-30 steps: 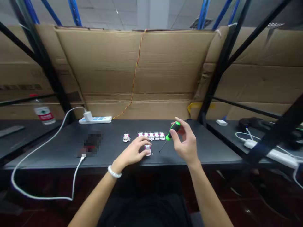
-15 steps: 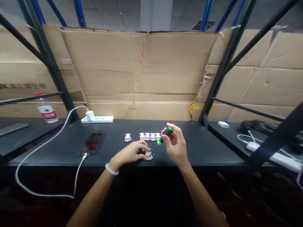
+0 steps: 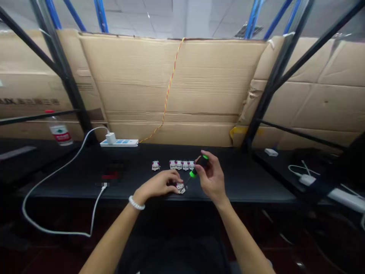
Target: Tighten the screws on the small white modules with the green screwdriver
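Observation:
My left hand rests on the black table with its fingertips pinched on a small white and pink part near the front edge. My right hand grips a black screwdriver with green rings, its thin shaft slanting down toward that part. Behind the hands lies a short row of the same small parts, and one more part sits alone to the left of the row.
A phone lies left of the hands with a white cable running to a power strip. A water bottle stands far left. Cardboard walls the back. Black rack struts flank the table; chargers and cables lie right.
My right hand has brought the screwdriver left and down, so its tip now points at the part under my left fingers. My left hand has stayed on the part.

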Demonstrator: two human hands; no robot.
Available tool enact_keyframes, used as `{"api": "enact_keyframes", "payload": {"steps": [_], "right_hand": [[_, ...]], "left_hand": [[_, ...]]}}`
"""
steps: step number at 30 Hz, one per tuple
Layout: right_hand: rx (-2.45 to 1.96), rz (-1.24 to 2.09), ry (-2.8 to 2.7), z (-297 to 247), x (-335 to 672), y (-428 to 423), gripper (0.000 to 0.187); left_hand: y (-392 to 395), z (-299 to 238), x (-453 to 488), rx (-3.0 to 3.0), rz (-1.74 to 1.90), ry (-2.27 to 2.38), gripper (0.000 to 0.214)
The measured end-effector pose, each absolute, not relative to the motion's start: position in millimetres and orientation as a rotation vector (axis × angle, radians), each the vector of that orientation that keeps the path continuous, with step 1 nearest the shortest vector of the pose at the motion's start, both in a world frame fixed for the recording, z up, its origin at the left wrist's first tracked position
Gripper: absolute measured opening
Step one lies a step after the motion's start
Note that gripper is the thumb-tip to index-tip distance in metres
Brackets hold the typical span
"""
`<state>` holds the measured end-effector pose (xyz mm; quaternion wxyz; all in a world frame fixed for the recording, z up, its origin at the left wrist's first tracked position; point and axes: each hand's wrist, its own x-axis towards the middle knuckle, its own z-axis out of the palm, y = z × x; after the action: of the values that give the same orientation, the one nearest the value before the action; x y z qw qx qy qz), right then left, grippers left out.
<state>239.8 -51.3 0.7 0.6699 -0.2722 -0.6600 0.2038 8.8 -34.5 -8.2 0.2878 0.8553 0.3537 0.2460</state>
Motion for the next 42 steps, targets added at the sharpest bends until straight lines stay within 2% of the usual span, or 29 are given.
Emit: {"api": "enact_keyframes", "payload": {"steps": [17,25,31,34,38,42], "right_hand": [[-0.661,0.335,-1.505,-3.2,241.0,-51.2,0.043],[-0.693,0.171,-1.558,2.8,239.8,-56.5,0.043],[-0.718,0.071,-1.55,10.9,231.4,-62.6,0.034],[-0.719,0.109,-1.557,17.1,226.9,-65.9,0.031],[-0.648,0.229,-1.657,27.0,222.5,-70.5,0.038],[-0.612,0.264,-1.731,33.6,218.0,-73.0,0.039]], "left_hand": [[-32.2,-11.2,8.8,2.283,0.674,0.911,0.023],[-31.6,-13.0,8.5,2.291,0.682,0.909,0.022],[-30.7,-16.0,10.0,2.29,0.696,0.907,0.019],[-30.4,-15.3,10.7,2.296,0.697,0.882,0.015],[-30.1,-14.5,10.6,2.305,0.682,0.905,0.01],[-29.4,-16.3,9.8,2.316,0.704,0.943,0.012]]}}
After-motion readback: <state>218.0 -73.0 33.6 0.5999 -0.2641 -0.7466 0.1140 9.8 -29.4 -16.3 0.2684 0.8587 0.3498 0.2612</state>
